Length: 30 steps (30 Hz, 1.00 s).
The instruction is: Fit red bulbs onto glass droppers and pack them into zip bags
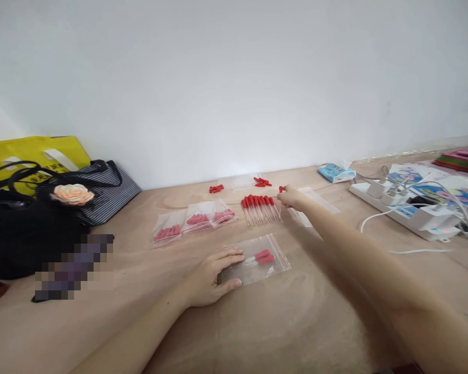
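Observation:
My left hand (210, 275) lies flat with fingers and thumb apart, resting on the left end of a clear zip bag (239, 272). Inside that bag are droppers (263, 256) with red rubber bulbs and clear stems. Farther off, my right hand (292, 198) pinches a dropper (281, 189) by its red bulb; its stem hangs down and is hard to make out. Just left of it, a row of several droppers (257, 201) lies side by side, bulbs toward the wall. Under my right wrist are flat clear bags (315, 198).
Filled zip bags (167, 232) lie to the left. Loose red bulbs (216, 188) and clear stems (242, 182) are near the wall. A power strip (405, 210) with cables and a tissue pack (336, 172) stand right. Bags (117, 189) and a blurred dark object (74, 267) occupy the left.

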Each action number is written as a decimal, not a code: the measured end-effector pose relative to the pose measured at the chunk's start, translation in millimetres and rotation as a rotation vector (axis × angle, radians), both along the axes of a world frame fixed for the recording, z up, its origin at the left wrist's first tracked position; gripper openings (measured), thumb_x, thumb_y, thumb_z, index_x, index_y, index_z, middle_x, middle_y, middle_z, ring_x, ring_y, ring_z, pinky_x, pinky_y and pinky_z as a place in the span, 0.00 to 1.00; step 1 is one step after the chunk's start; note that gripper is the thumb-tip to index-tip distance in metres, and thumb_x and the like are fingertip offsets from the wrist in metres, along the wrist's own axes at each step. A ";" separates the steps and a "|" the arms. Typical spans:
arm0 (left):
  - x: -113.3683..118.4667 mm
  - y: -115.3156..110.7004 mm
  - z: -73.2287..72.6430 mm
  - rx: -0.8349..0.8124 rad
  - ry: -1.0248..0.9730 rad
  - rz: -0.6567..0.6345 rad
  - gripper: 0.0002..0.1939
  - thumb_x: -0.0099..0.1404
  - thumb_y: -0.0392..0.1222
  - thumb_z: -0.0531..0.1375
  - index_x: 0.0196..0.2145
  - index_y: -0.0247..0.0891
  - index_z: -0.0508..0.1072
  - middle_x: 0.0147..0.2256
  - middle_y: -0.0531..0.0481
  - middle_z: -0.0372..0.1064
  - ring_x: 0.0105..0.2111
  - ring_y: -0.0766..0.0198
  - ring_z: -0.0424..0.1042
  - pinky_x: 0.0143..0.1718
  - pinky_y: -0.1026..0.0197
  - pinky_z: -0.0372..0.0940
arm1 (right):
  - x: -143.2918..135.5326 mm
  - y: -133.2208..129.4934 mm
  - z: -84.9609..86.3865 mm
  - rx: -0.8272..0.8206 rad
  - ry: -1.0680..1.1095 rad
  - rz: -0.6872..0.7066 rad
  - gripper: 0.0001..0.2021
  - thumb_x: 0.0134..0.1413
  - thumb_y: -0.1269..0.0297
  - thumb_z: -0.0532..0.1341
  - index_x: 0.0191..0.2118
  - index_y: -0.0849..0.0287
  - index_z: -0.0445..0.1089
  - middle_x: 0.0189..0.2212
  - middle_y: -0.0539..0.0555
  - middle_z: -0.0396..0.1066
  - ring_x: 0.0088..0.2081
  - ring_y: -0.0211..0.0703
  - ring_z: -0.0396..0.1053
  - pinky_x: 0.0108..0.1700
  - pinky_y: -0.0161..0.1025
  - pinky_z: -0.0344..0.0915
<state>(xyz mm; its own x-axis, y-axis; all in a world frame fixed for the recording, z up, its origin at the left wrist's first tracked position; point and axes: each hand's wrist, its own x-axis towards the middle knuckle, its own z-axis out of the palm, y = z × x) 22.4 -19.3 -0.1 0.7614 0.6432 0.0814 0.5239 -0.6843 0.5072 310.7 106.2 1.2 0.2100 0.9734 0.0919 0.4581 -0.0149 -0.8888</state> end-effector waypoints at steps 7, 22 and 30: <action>-0.6 1.2 0.1 0.012 0.028 0.009 0.22 0.60 0.48 0.54 0.51 0.42 0.62 0.54 0.47 0.58 0.55 0.56 0.55 0.55 0.49 0.52 | -5.3 -88.1 -16.1 0.072 0.267 0.000 0.26 0.46 0.68 0.53 0.52 0.59 0.43 0.20 0.43 0.56 0.17 0.34 0.60 0.19 0.33 0.61; 0.7 -0.3 1.7 0.007 0.075 0.085 0.29 0.59 0.52 0.54 0.56 0.43 0.54 0.57 0.47 0.52 0.56 0.55 0.53 0.54 0.50 0.53 | -36.6 -124.7 -24.3 -0.126 0.828 0.147 0.06 0.47 0.67 0.57 0.33 0.58 0.58 0.24 0.47 0.65 0.24 0.33 0.68 0.30 0.33 0.67; 0.1 1.2 -0.3 0.015 0.057 0.073 0.29 0.59 0.52 0.54 0.56 0.43 0.54 0.56 0.47 0.53 0.55 0.55 0.54 0.55 0.51 0.52 | -42.4 -127.2 -26.5 -0.102 0.577 0.176 0.13 0.41 0.63 0.62 0.31 0.57 0.56 0.18 0.41 0.63 0.14 0.29 0.61 0.15 0.27 0.57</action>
<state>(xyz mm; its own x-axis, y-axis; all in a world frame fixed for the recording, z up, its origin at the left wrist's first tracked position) 22.6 -18.1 -0.4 0.7164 0.6960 0.0492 0.6004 -0.6508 0.4648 268.3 -20.9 -25.2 0.0333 0.9959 -0.0844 -0.0933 -0.0810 -0.9923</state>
